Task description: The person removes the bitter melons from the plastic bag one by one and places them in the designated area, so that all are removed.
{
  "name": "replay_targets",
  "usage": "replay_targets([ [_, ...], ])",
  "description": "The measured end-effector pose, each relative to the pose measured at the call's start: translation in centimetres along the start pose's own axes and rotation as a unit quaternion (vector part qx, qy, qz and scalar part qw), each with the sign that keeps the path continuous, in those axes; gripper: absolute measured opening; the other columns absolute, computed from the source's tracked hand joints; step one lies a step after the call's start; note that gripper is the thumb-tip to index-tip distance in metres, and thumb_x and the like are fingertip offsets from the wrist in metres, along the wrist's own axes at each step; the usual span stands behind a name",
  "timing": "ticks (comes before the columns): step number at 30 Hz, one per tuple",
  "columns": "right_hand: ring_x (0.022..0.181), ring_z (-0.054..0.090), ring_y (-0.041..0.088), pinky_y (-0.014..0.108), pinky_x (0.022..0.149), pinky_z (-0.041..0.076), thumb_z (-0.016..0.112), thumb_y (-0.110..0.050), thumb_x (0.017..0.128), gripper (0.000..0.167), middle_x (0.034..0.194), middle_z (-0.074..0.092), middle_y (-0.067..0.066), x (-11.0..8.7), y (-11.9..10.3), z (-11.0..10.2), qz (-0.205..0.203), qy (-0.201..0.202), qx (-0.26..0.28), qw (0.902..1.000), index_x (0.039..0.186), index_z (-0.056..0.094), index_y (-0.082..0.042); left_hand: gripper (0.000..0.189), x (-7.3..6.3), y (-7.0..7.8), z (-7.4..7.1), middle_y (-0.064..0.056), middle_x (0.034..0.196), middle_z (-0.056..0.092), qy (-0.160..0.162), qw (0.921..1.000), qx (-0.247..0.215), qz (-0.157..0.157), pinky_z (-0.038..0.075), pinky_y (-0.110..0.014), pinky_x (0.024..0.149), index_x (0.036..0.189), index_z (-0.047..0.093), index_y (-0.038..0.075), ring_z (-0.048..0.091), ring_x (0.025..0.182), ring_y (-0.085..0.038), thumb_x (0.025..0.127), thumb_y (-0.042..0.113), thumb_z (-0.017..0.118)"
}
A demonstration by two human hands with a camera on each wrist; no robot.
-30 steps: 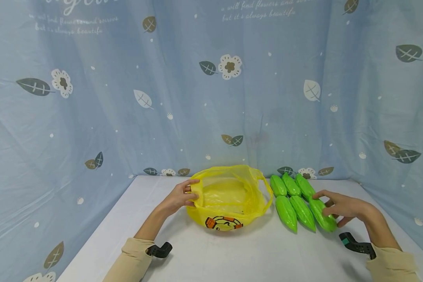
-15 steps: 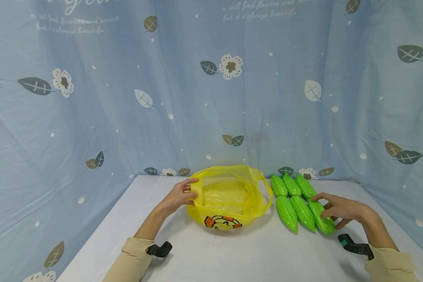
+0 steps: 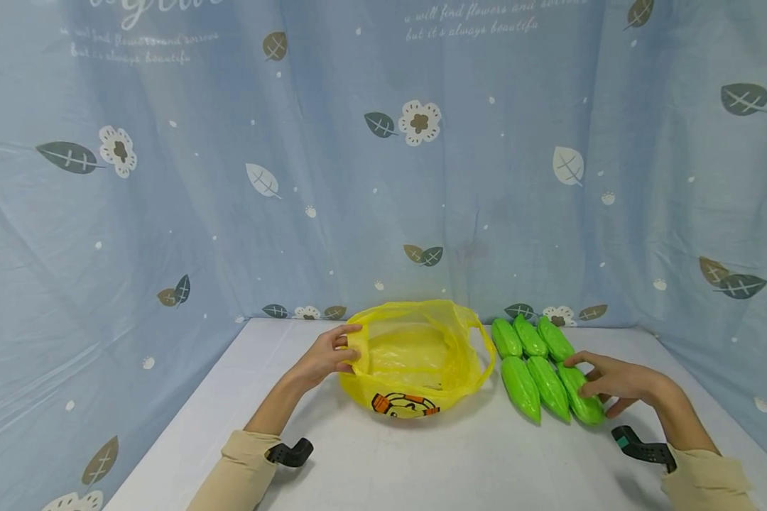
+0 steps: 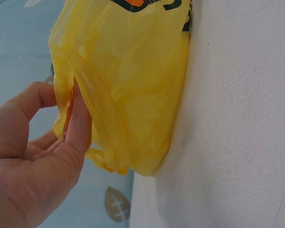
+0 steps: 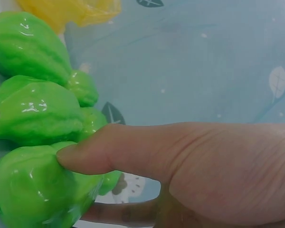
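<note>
A yellow plastic bag [image 3: 409,348] with a printed cartoon stands on the table, its mouth spread wide. My left hand [image 3: 322,358] grips the bag's left edge; in the left wrist view the thumb [image 4: 78,121] passes through the handle's fold, with other fingers behind the film. To the bag's right lie several glossy green vegetables [image 3: 520,387] in two rows, pointed and ridged like bitter gourds. Around the front-right green vegetable [image 5: 33,185] my right hand [image 3: 621,377] has its thumb on one side and fingers on the other. That vegetable still lies on the table.
The white table [image 3: 434,461] reaches back to a blue patterned curtain [image 3: 332,177], which also hangs at both sides. A bag handle loop [image 3: 486,355] comes close to the nearest green vegetables. Each wrist wears a black camera mount [image 3: 290,453].
My right hand has shifted slightly left, and the front-right green vegetable has moved with it, closer to its neighbour. The left hand keeps its hold on the bag.
</note>
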State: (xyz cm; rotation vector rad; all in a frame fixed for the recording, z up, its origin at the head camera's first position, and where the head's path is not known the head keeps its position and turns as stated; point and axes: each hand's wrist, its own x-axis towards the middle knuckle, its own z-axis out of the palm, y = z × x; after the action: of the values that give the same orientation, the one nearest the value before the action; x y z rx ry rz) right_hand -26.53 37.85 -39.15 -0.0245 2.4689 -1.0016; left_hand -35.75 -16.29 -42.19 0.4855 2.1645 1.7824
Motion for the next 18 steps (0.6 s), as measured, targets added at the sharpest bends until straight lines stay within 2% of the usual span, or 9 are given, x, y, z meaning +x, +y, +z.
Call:
replay_targets([
  [6,0.104,0.062,0.039,0.048,0.073,0.059,0.065,-0.022,0.093,0.070,0.137,0.037,0.044,-0.16,-0.13,-0.05,-0.001,0.005,0.000,1.0000,0.149,0.027,-0.001,0.066,0.32,-0.15,0.03,-0.021,0.140,0.051,0.000,1.0000,0.002,0.000,0.061,-0.040,0.082,0.149,0.040,0.015,0.063,0.109,-0.023,0.089,0.010,0.067],
  [11,0.106,0.061,0.044,0.048,0.074,0.059,0.066,-0.030,0.093,0.078,0.139,0.033,0.047,-0.15,0.11,-0.18,0.001,0.008,-0.001,1.0000,0.151,0.023,-0.001,0.065,0.47,-0.04,0.07,-0.020,0.141,0.050,0.002,1.0000,0.006,-0.002,0.061,-0.040,0.082,0.148,0.041,0.016,0.062,0.110,-0.023,0.089,0.011,0.067],
  [18,0.107,0.060,0.049,0.048,0.074,0.060,0.062,-0.040,0.095,0.084,0.138,0.035,0.046,-0.07,0.61,-0.20,0.001,0.012,-0.001,0.9999,0.152,0.017,0.002,0.062,0.23,0.37,-0.05,-0.016,0.133,0.055,0.007,0.9998,0.016,-0.012,0.061,-0.041,0.082,0.146,0.045,0.019,0.063,0.108,-0.023,0.089,0.015,0.070],
])
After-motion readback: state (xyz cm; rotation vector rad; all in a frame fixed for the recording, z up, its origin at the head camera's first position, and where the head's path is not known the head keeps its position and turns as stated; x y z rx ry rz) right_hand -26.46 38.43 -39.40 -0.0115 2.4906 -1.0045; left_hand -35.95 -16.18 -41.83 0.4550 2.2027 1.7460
